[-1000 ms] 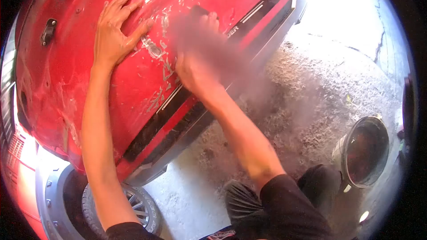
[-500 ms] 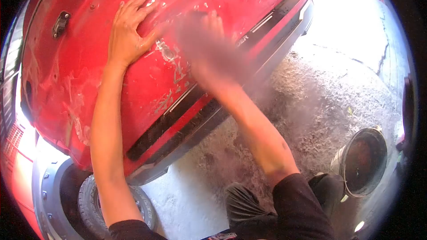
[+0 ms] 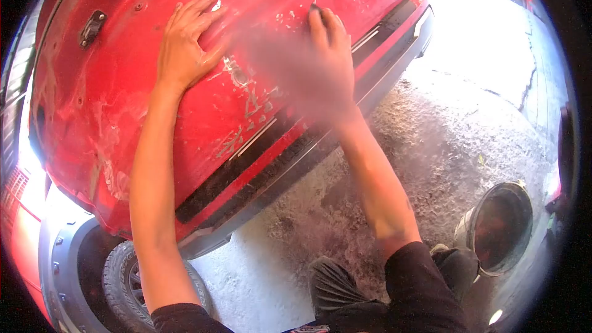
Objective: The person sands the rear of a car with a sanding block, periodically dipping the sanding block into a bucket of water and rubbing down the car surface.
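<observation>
One red panel [image 3: 206, 120] spans the frame's upper left and centre, where the spread left hand [image 3: 184, 43] suits bracing, and the blurred right hand [image 3: 336, 58], its grip impossible to tell, should press evenly.

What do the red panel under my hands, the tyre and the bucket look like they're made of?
Red panel: probably painted sheet metal, glossy but scuffed, with pale patches. Tyre: rubber, judging by its dark, matte tread. Bucket: plastic or metal, I can't tell; smooth-looking, pale outside, dark inside.
</observation>
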Available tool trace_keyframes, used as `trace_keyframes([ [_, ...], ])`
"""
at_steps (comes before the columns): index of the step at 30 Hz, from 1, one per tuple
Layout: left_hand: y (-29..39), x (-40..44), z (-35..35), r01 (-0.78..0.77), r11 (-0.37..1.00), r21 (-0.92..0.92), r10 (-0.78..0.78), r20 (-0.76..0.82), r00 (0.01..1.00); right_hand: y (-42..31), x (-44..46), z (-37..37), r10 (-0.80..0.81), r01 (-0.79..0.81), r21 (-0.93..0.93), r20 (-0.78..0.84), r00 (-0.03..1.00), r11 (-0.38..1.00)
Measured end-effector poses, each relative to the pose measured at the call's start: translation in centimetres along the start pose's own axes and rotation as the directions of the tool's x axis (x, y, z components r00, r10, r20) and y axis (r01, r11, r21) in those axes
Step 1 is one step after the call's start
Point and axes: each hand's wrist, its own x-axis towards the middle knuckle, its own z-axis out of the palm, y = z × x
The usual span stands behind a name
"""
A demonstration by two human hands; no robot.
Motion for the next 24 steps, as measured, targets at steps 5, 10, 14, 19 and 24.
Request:
trace_keyframes([
  [5,0.0,0.0,0.0,-0.017,1.000,0.008,0.017,-0.006,1.000,-2.5,-5.6,1.2,0.037,-0.036,-0.005,0.091,0.995,0.999],
  [10,0.2,0.2,-0.2,-0.001,1.000,0.007,0.001,-0.004,1.000,-6.5,-8.5,2.3,-0.076,0.048,0.256,0.101,0.992,0.965],
  [14,0.2,0.2,-0.1,0.007,1.000,0.004,-0.007,-0.014,1.000,-3.6,-7.9,1.4,-0.197,0.141,0.310,0.156,0.968,0.940],
  [19,0.6,0.3,-0.2,0.029,1.000,-0.001,-0.029,-0.020,0.999,-1.5,-6.3,0.0,-0.191,0.147,0.180,0.255,0.948,0.973],
  [24,0.2,0.0,-0.1,0.029,1.000,0.005,-0.029,-0.011,1.000,1.4,-5.7,-2.1,-0.099,0.069,0.119,0.275,0.956,0.991],
])
